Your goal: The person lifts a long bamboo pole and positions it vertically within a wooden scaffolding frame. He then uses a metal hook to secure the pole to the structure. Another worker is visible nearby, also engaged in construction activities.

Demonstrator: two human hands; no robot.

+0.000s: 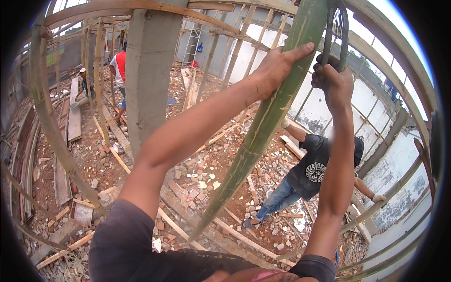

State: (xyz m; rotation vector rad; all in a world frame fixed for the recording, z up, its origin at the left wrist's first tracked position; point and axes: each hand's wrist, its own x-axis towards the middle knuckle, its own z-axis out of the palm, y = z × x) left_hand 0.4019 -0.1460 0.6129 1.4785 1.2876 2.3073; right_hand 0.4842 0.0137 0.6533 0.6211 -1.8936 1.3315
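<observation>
A thick green bamboo pole (249,145) slants from the top of the view down toward my body. My left hand (275,70) is closed round its upper part, the thumb lying along the front and the other fingers mostly hidden behind. Just right of the pole, my right hand (334,84) is raised in a fist. It grips the lower end of a black loop-framed tool (345,35), whose exact kind I cannot make out. The tool's upper end runs up beside the bamboo near the top rim.
A co-worker in a dark shirt (305,164) stands below at right, gloved hands out. Farther left are a person in a red vest (120,66) and another in a cap (84,87). A concrete column (152,70), wooden beams (94,8), planks (61,174) and brick rubble (197,174) surround me.
</observation>
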